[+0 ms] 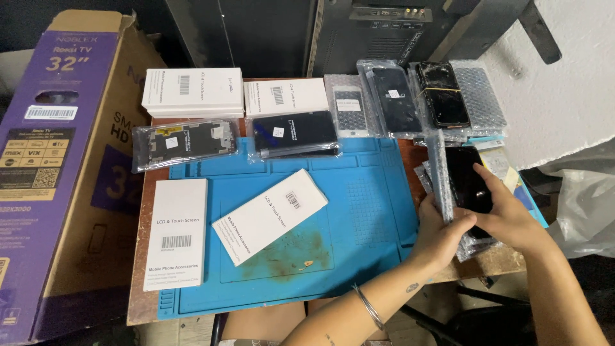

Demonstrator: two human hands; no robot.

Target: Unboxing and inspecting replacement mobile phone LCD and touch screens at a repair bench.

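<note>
While both hands' fingers grip a bagged phone screen (pixel 466 186) over the bench (pixel 138 282) edge, the slippery wrap could let it drop. Stacked screens (pixel 477 243) beneath might slide off

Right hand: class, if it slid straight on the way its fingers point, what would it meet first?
The right hand points up-left across the dark phone screen it touches. Carried on, it would probably meet the bagged black screen in the back row first, though depth is hard to judge.

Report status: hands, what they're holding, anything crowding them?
Left hand and right hand both gripping a black phone screen in a clear sleeve, at the table's right edge. More bagged screens stacked underneath. Blue work mat alongside.
</note>
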